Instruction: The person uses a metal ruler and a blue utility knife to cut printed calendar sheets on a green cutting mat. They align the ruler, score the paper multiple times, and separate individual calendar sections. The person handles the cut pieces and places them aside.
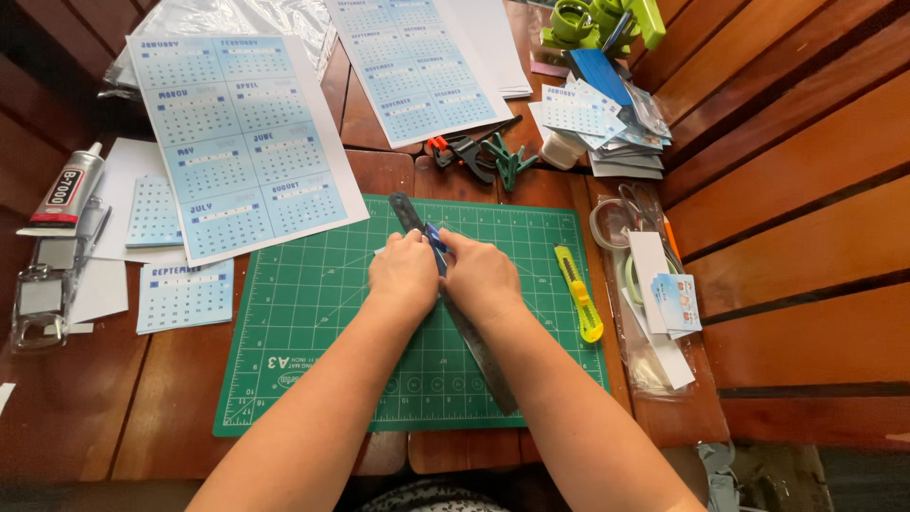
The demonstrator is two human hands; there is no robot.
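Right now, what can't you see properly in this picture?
Head view only:
- Small blue piece pinched between left hand and right hand: mostly covered by fingers.
- Long grey metal ruler: middle hidden under the hands.
- Green tape dispenser: cut off by the top edge.

Head view, steeply downward (close)

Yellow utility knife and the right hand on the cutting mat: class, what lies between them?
In the head view, only bare green cutting mat lies between the yellow utility knife and the right hand.
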